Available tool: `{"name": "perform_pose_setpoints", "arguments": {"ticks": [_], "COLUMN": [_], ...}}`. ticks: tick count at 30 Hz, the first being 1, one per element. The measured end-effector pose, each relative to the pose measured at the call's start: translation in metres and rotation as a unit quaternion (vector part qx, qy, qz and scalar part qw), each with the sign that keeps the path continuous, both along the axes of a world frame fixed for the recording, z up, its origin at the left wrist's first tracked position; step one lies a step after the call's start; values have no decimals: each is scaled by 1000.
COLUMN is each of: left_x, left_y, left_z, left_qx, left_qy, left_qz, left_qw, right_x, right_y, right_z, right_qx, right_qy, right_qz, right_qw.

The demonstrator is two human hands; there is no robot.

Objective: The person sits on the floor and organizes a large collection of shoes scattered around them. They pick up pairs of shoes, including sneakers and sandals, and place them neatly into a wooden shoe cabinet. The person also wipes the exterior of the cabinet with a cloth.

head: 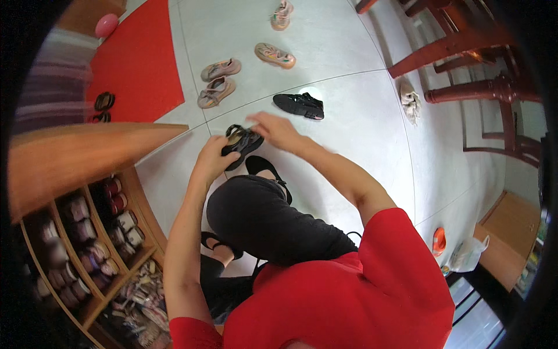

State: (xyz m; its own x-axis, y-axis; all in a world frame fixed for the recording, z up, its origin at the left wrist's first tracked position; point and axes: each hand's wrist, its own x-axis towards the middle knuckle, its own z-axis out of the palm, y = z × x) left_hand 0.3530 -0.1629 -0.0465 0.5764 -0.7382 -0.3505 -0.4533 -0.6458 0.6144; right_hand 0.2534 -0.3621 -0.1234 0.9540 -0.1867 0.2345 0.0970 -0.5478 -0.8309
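My left hand grips a black shiny strap shoe by its heel end, above the tiled floor. Over the front end of that shoe is my right hand, slightly blurred, fingers partly spread; whether it touches the shoe is unclear. A second black shiny shoe lies on its side on the floor beyond my right hand. Farther off stand a pair of greyish-pink shoes, one beside the other. Two pinkish sneakers, one nearer and one farther, lie apart.
A wooden shoe cabinet full of shoes stands at left, its door swung out. Behind are a red mat and a pink balloon. Dark red wooden chairs stand at right, with a white cloth-like item below; a plastic bag lies lower right.
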Motion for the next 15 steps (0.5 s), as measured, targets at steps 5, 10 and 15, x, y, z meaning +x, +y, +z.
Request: {"name": "perform_pose_setpoints", "arguments": {"ticks": [5,10,15], "left_x": [-32,-75,-83], "left_y": [52,89,111], "left_z": [-49,-52,-54], "left_qx": [-114,-194,-232], "left_qy": [116,222,464], "left_qz": [224,326,528], "left_qw": [961,898,672], "right_x": [-5,-45,-72], "right_y": [-100,-128,-80], "right_z": [-86,-136,-121], "right_qx": [-192,-99,-78], "right_qy": [345,525,437], "right_qz": [-258,-210,-266], "right_qw": [882,819,856]}}
